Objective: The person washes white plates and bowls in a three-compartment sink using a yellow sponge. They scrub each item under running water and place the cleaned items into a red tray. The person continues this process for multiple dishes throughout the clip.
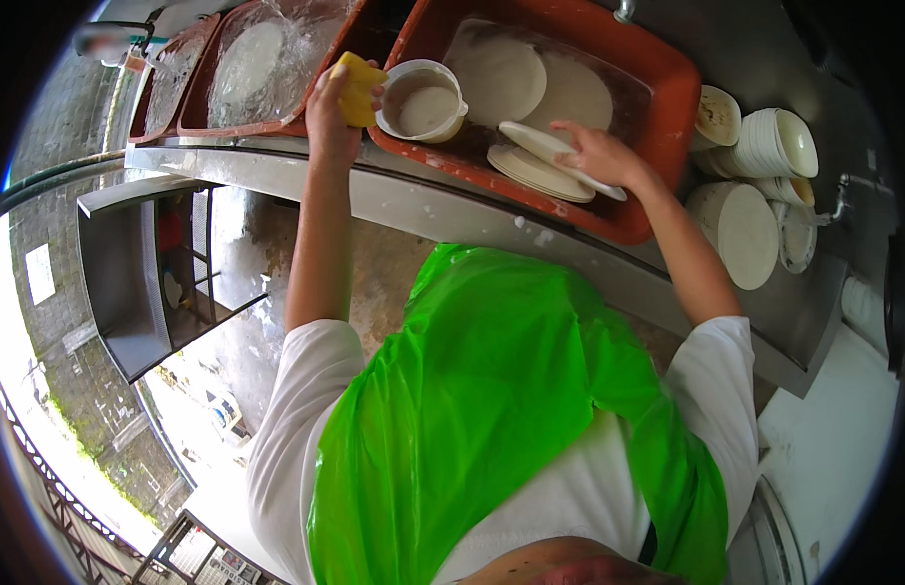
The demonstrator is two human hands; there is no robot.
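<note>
Closed around a yellow sponge, my left hand is raised at the left end of a red-brown tub. Right beside the sponge, a white round bowl with small side handles sits at the tub's near left corner, cloudy liquid inside. My right hand grips a white plate, tilted above other stacked plates at the tub's near side. Part of its grip is hidden behind the plate. Two large pale plates lie further back in the tub.
Left of this tub, another red-brown tub holds a plate under splashing water. White bowls lie stacked on the right, with large round plates below them. A metal tap is at the back; the metal counter edge runs before me.
</note>
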